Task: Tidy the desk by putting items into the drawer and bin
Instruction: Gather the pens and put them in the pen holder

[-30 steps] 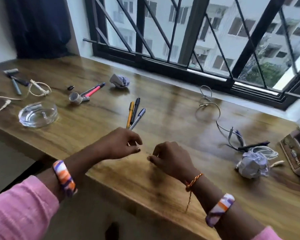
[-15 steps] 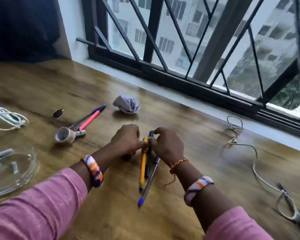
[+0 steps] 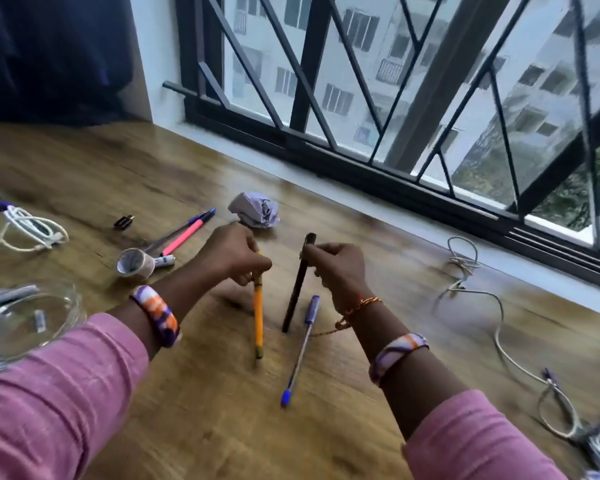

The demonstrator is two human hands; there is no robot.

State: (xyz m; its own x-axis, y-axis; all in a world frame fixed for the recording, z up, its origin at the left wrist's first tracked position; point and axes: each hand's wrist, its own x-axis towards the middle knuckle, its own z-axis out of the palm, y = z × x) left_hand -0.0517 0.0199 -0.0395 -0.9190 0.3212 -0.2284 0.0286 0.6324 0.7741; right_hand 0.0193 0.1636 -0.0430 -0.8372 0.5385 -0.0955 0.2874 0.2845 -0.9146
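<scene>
Your left hand (image 3: 234,252), just left of centre frame, pinches the top of the orange pen (image 3: 258,317); its grip is curled tight around the upper end, and the pen slants down toward you with its lower tip at the counter (image 3: 326,427). Your right hand (image 3: 340,268), just right of centre, pinches the black pen (image 3: 297,289) near its top, fingers curled round it, the pen tilted with its lower end near the counter. The two pens stand apart, neither touching the other. The blue pen (image 3: 303,344) lies flat on the counter just below your right hand, held by neither grip, its blue cap pointing at the lower frame. A crumpled paper ball (image 3: 255,209) sits beyond your hands, above centre. No brand or writing is legible on any pen; motion blur hides fine detail.
</scene>
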